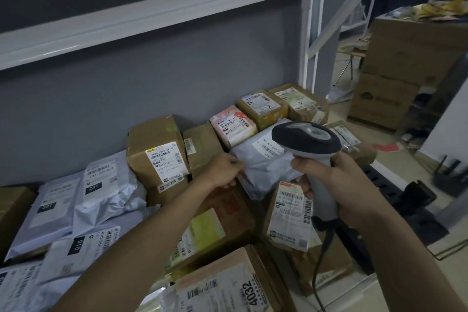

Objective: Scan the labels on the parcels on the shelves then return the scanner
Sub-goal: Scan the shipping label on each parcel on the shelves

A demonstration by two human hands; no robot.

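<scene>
My right hand grips the handle of a grey and black barcode scanner, its head held just above a grey poly-bag parcel with a white label. My left hand pinches the left edge of that same bag. Around it on the shelf lie several labelled parcels: a brown box, a pink parcel, two cardboard boxes at the back, and grey bags on the left. The scanner's black cable hangs down from the handle.
A white shelf beam runs above the parcels, with a white upright at the right end. Stacked large cardboard boxes stand on the floor to the right. Dark items lie on the floor by the wall.
</scene>
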